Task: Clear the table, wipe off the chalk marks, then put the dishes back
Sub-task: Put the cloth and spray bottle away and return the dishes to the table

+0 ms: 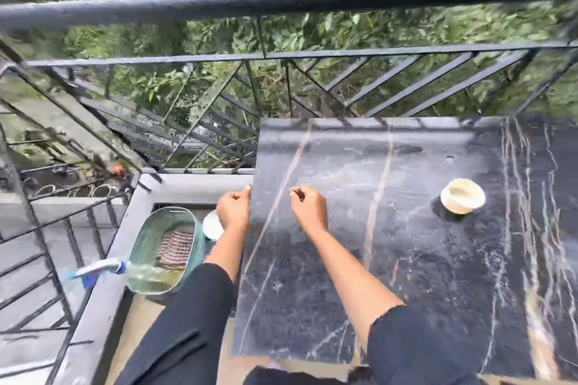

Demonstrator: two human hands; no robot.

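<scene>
One cup (463,200) stands upright, right on our dark counter (406,259). Left hand (234,208) curled at counter's left edge; right hand (308,208) loosely closed, empty. Basket (162,247), spray bottle (125,272) below left.

Hands (234,208) (309,208) curled over table (406,259); bowl (463,200) right.

A glossy black marble-look table top (406,228), veined white and tan, is seen; a cream bowl (463,200) looks smooth and glazed; a green basket (147,241) appears to be slatted plastic; striped cloth (175,248) is woven; the railing (281,0) is dark painted metal, slightly rough.
</scene>
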